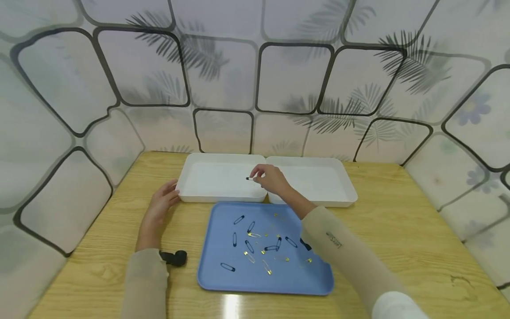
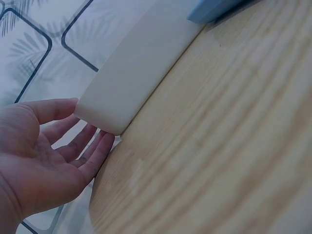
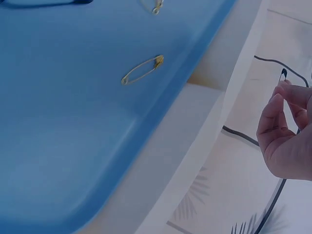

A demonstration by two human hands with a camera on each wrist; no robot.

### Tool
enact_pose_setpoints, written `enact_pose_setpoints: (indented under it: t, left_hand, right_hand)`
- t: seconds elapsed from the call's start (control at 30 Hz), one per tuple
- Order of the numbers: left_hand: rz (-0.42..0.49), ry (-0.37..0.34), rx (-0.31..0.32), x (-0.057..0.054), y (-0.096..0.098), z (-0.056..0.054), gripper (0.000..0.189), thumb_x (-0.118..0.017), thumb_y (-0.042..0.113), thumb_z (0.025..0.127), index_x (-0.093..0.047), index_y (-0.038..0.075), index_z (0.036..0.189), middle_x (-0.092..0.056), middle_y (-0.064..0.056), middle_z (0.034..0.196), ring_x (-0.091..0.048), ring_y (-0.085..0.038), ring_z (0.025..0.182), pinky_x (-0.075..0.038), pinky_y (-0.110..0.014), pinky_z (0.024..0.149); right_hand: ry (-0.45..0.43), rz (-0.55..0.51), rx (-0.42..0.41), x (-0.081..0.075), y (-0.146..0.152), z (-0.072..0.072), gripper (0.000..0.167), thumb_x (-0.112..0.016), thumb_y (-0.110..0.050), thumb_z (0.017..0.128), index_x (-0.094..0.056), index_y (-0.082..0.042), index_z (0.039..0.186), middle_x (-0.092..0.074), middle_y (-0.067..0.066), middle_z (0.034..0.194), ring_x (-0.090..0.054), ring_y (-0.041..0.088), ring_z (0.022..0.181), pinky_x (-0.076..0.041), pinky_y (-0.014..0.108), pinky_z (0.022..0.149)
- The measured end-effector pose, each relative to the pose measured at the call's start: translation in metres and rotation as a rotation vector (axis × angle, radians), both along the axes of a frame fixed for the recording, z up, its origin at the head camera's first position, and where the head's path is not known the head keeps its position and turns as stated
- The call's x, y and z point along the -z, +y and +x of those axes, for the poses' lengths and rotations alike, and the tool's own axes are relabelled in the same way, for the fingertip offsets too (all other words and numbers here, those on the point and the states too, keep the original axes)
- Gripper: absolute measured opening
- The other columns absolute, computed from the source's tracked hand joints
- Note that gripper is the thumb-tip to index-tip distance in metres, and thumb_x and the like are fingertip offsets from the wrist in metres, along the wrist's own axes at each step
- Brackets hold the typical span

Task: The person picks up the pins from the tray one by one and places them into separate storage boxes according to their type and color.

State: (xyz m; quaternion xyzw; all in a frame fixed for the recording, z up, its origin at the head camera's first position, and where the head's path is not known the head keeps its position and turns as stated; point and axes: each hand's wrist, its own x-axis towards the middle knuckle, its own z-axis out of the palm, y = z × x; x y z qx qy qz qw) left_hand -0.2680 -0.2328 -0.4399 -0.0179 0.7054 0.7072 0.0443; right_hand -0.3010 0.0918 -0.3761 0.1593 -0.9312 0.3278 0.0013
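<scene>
Over the left white tray (image 1: 215, 193), near its right end, my right hand (image 1: 272, 179) pinches a black safety pin (image 3: 283, 74) between thumb and fingertips. Only the pin's head end sticks out of the fingers. My left hand (image 1: 160, 204) is at that tray's left end. In the left wrist view its thumb and fingertips touch the white wall (image 2: 131, 73) around the corner, fingers loosely bent. Nearer to me lies a blue tray (image 1: 263, 285) with several black safety pins (image 1: 227, 266) and gold safety pins (image 1: 266, 268) scattered on it.
A second white tray (image 1: 314, 177) stands right beside the first, both behind the blue tray. All rest on a wooden table (image 1: 398, 248). A patterned curtain (image 1: 223, 88) rises behind the table and at both sides. My right forearm crosses above the blue tray's right side.
</scene>
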Motion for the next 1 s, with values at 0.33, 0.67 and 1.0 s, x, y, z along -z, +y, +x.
enact_pose_setpoints:
  t: [0.33,0.67,1.0]
  left_hand:
    - [0.007,0.001,0.007,0.000,-0.004,0.002,0.050,-0.038,0.006,0.099,-0.019,-0.002,0.144,-0.021,-0.023,0.145,-0.037,-0.028,0.122,-0.035,-0.033,0.100]
    - [0.023,0.024,0.016,0.001,0.000,-0.003,0.049,-0.038,0.006,0.099,-0.020,-0.001,0.144,-0.023,-0.022,0.145,-0.032,-0.033,0.126,-0.032,-0.037,0.102]
    - [0.033,0.023,0.014,0.003,-0.001,-0.003,0.048,-0.038,0.004,0.098,-0.021,-0.003,0.143,-0.024,-0.023,0.144,-0.032,-0.035,0.126,-0.032,-0.038,0.102]
  right_hand:
    - [-0.006,0.003,0.023,0.000,-0.029,-0.021,0.006,-0.061,-0.011,0.088,-0.066,-0.011,0.092,-0.060,0.002,0.083,-0.058,0.013,0.059,-0.044,0.023,0.050]
    - [-0.021,0.013,0.045,0.011,-0.042,-0.037,0.007,-0.061,-0.013,0.089,-0.066,-0.012,0.093,-0.060,0.002,0.084,-0.058,0.013,0.061,-0.042,0.023,0.051]
    - [-0.072,0.036,0.056,0.032,-0.059,-0.053,0.007,-0.061,-0.012,0.088,-0.066,-0.013,0.093,-0.059,0.002,0.085,-0.056,0.014,0.063,-0.041,0.024,0.053]
